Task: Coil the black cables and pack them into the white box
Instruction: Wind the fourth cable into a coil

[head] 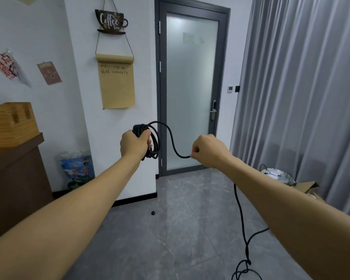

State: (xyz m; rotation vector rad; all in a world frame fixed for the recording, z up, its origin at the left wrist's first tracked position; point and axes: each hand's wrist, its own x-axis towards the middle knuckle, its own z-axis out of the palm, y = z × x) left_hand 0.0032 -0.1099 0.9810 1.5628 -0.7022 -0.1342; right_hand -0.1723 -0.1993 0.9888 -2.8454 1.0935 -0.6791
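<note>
Black cable is the whole matter here, part wound and part loose: a bundle of loops hangs from the left hand, a free arc rises from it and dips across to the right hand, and the rest drops behind the right forearm to trail over the grey tiled floor, ending in a tangled snarl at the bottom edge of the view. Of the larger surroundings, a frosted glass door stands straight ahead, grey curtains fill the right side, and a brown cabinet with a wooden organiser on top stands at the left. At the right, by the curtain, lies some cardboard beside a round white object; no white box can be made out with any certainty. The left grip is clamped around the gathered loops, fingers curled through them. The right grip is closed in a pinch on the running strand, just where the arc ends. Judging by this, coiling is well under way but not finished: several turns are made, a good length remains on the floor, and the knot there will likely need freeing before it can be wound in. Packing has not begun.
</note>
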